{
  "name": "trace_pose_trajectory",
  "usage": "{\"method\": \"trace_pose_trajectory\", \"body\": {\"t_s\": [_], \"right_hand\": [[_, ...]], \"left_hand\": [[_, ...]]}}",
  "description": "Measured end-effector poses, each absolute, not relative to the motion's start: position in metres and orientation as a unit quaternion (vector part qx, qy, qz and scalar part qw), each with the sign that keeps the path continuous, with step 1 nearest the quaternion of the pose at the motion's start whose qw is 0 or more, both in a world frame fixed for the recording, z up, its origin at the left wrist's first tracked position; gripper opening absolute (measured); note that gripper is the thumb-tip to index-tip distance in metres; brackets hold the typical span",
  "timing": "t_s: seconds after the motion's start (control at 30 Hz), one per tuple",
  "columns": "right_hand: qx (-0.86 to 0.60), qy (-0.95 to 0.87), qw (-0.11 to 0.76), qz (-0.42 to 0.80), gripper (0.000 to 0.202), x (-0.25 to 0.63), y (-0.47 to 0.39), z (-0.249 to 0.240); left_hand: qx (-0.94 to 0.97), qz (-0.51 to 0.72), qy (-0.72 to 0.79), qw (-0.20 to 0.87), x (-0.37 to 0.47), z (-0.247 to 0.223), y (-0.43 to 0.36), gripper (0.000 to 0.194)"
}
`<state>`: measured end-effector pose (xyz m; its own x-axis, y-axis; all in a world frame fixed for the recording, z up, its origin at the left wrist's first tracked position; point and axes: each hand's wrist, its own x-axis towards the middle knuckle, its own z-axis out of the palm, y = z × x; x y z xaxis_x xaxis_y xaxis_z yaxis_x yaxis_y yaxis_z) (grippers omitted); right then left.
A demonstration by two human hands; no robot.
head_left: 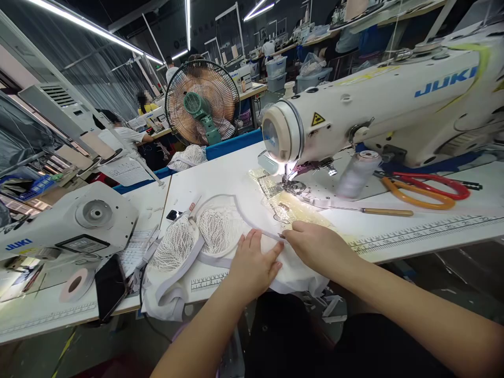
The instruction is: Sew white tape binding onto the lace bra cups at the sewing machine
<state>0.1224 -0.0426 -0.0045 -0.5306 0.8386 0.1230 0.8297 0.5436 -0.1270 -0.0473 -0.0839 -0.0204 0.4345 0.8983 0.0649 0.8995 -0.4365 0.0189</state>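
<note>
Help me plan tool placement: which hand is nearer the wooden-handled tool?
Right. The right hand is on the person's side of the wooden-handled tool, near its thin metal end; the left hand lies farther left, on the white fabric.

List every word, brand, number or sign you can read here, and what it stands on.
"JUKI": the large sewing machine on the right.
Yellow warning triangle, wordless: the same machine.
"JUKI": the left machine.
"JUKI": a distant machine by the fan.
"1", "2", "3": the short ruler strip.
Too small or blurred: the left display, the long ruler, the papers, the wall lettering.
</note>
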Motion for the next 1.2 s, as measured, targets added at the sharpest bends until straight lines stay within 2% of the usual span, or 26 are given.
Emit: {"method": "trace_pose_trajectory", "body": {"t_s": [0.23,0.57,0.8,0.9,1.2], "right_hand": [[-0.458,-0.881,0.113,0.03,0.019,0.112,-0.035,-0.013],[-0.477,-0.877,0.047,0.029,0.02,0.145,-0.049,-0.004],[-0.513,-0.852,0.078,0.064,0.023,0.144,-0.052,0.001],[-0.506,-0.854,0.1,0.073,0.024,0.138,-0.049,-0.004],[-0.483,-0.868,0.103,0.043,0.017,0.126,-0.039,-0.015]], "left_hand": [[-0.847,-0.031,-0.531,0.014,-0.047,-0.021,-0.083,0.044],[-0.842,-0.008,-0.539,-0.007,-0.044,-0.014,-0.082,0.043],[-0.869,-0.027,-0.494,0.023,-0.037,-0.015,-0.082,0.04],[-0.878,-0.041,-0.476,0.015,-0.031,-0.02,-0.085,0.046],[-0.874,-0.031,-0.486,0.008,-0.026,-0.017,-0.089,0.047]]}}
